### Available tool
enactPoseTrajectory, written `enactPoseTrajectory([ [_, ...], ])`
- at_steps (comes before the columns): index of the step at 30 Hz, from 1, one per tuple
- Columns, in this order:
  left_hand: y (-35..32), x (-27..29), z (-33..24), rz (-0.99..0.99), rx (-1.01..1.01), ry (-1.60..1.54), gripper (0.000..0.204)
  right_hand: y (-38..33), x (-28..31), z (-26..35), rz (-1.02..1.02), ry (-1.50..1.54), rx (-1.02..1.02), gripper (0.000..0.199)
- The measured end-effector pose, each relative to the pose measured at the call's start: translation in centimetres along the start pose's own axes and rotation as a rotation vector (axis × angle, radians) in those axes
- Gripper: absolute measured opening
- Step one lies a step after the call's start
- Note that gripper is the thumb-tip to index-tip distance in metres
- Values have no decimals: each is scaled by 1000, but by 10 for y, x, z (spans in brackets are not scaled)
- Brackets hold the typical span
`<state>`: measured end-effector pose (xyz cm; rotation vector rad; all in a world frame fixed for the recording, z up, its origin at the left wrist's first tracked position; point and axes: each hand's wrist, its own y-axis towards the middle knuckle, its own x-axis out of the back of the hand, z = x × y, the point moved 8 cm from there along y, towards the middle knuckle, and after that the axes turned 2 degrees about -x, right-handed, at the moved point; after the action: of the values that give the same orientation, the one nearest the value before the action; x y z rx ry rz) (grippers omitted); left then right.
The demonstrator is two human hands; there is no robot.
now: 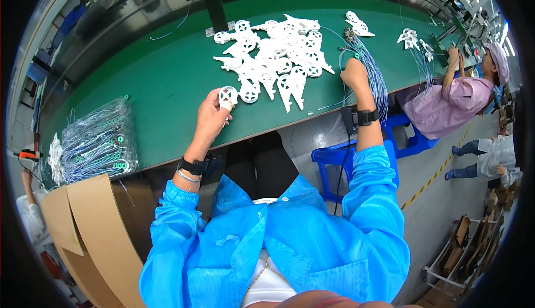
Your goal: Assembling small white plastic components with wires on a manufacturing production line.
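Near the front edge of the green bench (167,85), the person's left hand (212,115) holds up a white plastic wheel-shaped part (228,96), the thumb and fingertips pinched around its rim, just clear of the bench surface. Beyond it, towards the middle of the bench, lies a heap of the same white parts (276,57), round hubs with pointed arms, tumbled over one another. The held part sits just beside the near edge of that heap.

Towards the right end of the bench, the right hand (355,74) is curled closed over a bundle of thin pale-blue wires (372,71) that trails from the bench top down over its front edge. Both wrists wear dark straps, and the sleeves are bright blue.

At the left end, close to the front corner, lies a clear bag of coiled wires with green connectors (100,141), with brown cardboard (95,224) below it. Farther along the right end a second person in a pink top (446,107) works at smaller white parts (412,39).
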<state>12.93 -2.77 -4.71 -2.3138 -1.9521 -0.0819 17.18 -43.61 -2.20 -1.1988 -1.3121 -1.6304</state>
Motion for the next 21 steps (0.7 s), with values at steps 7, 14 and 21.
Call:
enactPoseTrajectory([
  [7, -5, -46, -5, 257, 193, -670, 30, -40, 7, 17, 658, 2345, -515, 38],
  [14, 9, -173, -57, 616, 182, -687, 31, -50, 31, 86, 612, 2145, -308, 19],
  [21, 8, -196, -42, 682, 243, -802, 21, -99, 29, 60, 417, 1740, -436, 31],
])
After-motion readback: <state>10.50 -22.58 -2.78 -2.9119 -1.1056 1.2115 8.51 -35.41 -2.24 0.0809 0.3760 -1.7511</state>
